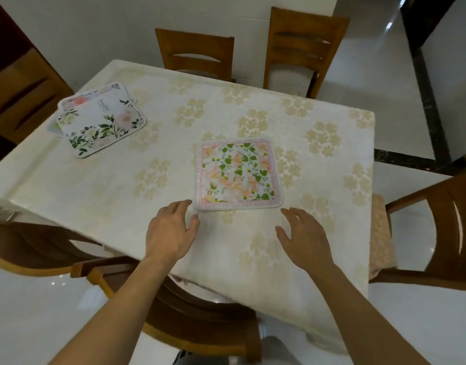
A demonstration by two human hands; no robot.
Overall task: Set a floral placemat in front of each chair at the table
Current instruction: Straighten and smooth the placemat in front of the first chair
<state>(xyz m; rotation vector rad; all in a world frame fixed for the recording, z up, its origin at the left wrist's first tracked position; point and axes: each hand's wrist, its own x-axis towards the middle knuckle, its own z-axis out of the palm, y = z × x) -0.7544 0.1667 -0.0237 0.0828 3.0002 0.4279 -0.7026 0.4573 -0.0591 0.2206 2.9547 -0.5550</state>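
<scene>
— What did the table [116, 196] look like, and why were the chairs where they were?

— It carried a cream cloth printed with pale flowers. Two chairs stood at twelve and one o'clock, one chair [434, 233] at three, another at nine, and a near chair [200, 312] was tucked under the edge at six. I judged each one marked a seat needing a mat.

— And the mats?

— A loose pile of mats [100, 119] lay at ten o'clock, overlapping and askew, likely parked there as the supply to draw from. One square mat [238, 173] with pink and green flowers lay flat at the centre, slightly toward one o'clock of the hands, lined up with the near chair. To my eye it sat rather deep on the table for that seat.

— What were the hands doing?

— The left hand [171, 230] hovered at the mat's seven o'clock corner, fingers loosely spread, tips just beside the edge; whether they touched it I couldn't tell. The right hand [303, 233] hung near the five o'clock corner, fingers spread and gripping nothing, clear of the mat. Flanking both near corners suited squaring the mat.
</scene>
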